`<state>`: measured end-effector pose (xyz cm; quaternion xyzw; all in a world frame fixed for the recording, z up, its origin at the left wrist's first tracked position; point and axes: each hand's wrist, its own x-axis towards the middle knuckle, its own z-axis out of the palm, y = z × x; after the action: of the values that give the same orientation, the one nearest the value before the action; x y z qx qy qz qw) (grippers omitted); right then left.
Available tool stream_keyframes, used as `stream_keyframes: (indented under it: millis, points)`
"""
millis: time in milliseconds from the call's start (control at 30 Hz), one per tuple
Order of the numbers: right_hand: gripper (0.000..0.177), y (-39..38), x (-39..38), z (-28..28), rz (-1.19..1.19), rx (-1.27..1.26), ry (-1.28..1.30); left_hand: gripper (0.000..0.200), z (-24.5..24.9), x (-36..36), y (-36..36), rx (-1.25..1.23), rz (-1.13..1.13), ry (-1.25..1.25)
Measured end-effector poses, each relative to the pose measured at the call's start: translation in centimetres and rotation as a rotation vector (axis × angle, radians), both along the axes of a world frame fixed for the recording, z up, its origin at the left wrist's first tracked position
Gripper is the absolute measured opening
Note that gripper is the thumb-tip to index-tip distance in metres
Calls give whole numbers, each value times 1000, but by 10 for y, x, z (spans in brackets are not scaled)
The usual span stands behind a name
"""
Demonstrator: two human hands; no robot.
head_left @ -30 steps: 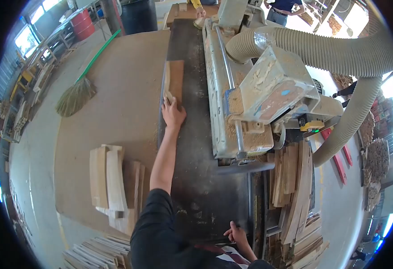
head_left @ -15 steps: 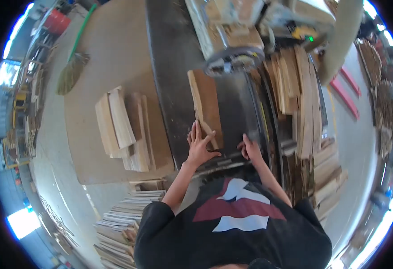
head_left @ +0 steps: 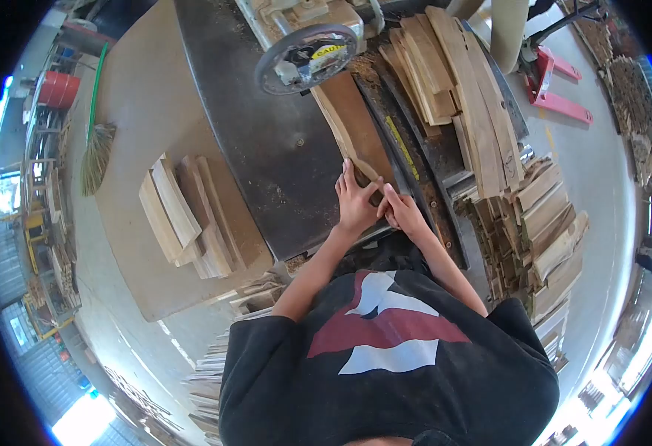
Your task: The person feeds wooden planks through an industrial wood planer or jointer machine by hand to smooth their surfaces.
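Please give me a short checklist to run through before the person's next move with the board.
1. Left hand at the board's near end: ok.
2. Right hand at that same end: ok.
3. Both hands apart from the handwheel: ok.
4. Dark tabletop free of sawdust: not ok, specks show.
5. Board's far end unobstructed: cannot tell, the handwheel hides it.
6. Machine stopped: cannot tell.

Pale floor [head_left: 136,297], red barrel [head_left: 57,90], pink pallet jack [head_left: 559,89], bright window [head_left: 84,421]
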<state>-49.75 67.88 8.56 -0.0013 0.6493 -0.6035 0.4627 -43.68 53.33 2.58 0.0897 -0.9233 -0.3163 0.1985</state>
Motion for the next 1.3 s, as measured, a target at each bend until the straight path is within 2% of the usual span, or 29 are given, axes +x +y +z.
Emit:
stream_keyframes:
  millis: [167,300,367,400,600,800,900,967,1033,1233,1300]
  points:
    - [66,-2,1,-15,-30,50,20,37,-23,-30,13,-25,29,-28]
    - [65,-16,-2,-24,-123,4,-11,37,-13,-39,-2,-62,26,-36]
    - [65,-25,-10,-26,-179,6,-50,40,-13,-51,-12,-30,51,-10]
    - [65,-31,-13,-28,-175,11,-47,47,-13,-57,-19,-91,57,-11]
    - [61,-55,-30,-45,-271,-143,41,54,-6,-88,-49,-33,95,15]
    - [61,-63,-33,-59,-257,-110,56,57,-1,-135,-95,-8,142,128]
    - [62,-64,-29,-62,-217,-68,64,58,-9,-145,-95,21,240,192]
    - [61,-64,-30,-64,-215,-29,59,58,-6,-152,-86,197,445,282]
    - [61,-63,-32,-66,-215,45,50,46,7,-158,-85,167,646,197]
    - [62,-69,-34,-69,-156,91,160,35,-6,-187,-99,67,808,142]
    - [62,-77,-33,-65,-83,123,294,31,-3,-198,-107,68,826,132]
